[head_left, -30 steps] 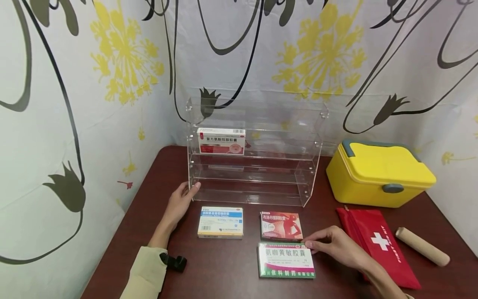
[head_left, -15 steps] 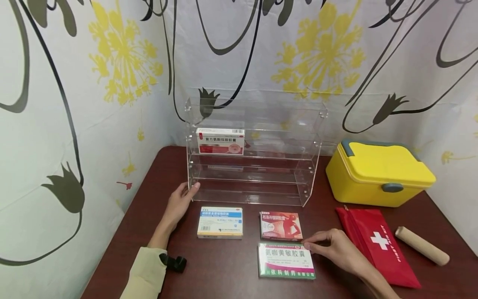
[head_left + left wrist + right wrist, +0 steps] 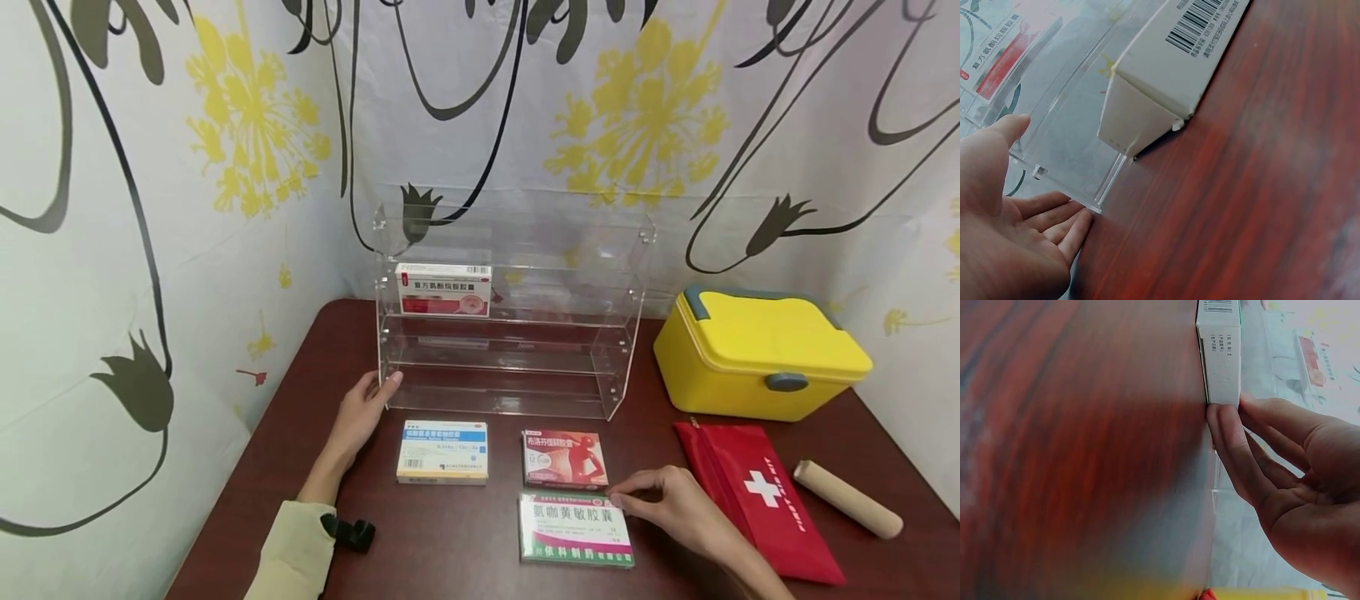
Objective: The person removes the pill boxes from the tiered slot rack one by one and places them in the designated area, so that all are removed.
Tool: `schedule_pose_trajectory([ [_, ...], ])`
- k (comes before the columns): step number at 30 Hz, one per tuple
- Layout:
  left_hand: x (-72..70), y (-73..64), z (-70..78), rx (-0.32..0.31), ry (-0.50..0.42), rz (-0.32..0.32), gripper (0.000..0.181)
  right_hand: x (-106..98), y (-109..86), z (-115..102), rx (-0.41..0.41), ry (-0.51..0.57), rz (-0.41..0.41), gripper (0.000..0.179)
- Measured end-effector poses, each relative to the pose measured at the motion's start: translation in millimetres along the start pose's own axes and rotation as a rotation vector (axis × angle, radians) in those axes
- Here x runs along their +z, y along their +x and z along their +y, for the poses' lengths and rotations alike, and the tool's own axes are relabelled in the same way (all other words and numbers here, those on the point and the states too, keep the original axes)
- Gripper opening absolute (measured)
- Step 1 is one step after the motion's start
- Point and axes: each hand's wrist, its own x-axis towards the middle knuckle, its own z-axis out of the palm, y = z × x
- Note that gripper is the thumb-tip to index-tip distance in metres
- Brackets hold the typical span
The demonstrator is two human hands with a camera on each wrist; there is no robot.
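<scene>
At the left side panel of a clear acrylic display rack (image 3: 502, 400), my left hand (image 3: 362, 414) has its thumb on the inner side and its fingers on the outer side. My right hand (image 3: 678, 504) pinches the upper right corner of a green-and-white medicine box (image 3: 576, 529) that lies face up on the table. In the right wrist view, thumb and fingertips meet at the end of this box (image 3: 1221, 365). Just behind it lies a red medicine box (image 3: 565, 458). A blue-and-white medicine box (image 3: 442, 452) lies nearer my left hand, before the rack.
One white-and-red medicine box (image 3: 444, 292) stands on an upper shelf at the rack's left. To the right are a yellow case (image 3: 757, 358), a red first aid pouch (image 3: 761, 500) and a tan cardboard-like roll (image 3: 847, 498). A patterned cloth (image 3: 480, 100) hangs behind the table.
The head view tilts slightly, so everything sits a little lower in it. Both hands, the rack and the boxes otherwise keep their places.
</scene>
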Motion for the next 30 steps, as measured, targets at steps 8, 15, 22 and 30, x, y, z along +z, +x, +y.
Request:
schedule_pose_trajectory([
  [8, -0.5, -0.2, -2.2, 0.001, 0.003, 0.012, 0.075, -5.3, -0.9, 2.4, 0.034, -0.010, -0.055, 0.025],
  [15, -3.4, -1.6, 1.0, -0.005, 0.006, 0.005, 0.083, -25.2, -1.3, -9.4, 0.015, -0.005, -0.003, 0.031],
  [22, -5.2, -1.8, 3.7, 0.001, -0.002, 0.004, 0.081, -41.3, 39.6, -52.4, -0.223, -0.046, 0.142, 0.024],
  [30, 0.0, -1.9, 1.8, 0.008, -0.004, 0.002, 0.078, -78.4, 119.0, -141.8, -0.420, -0.070, 0.217, 0.024],
])
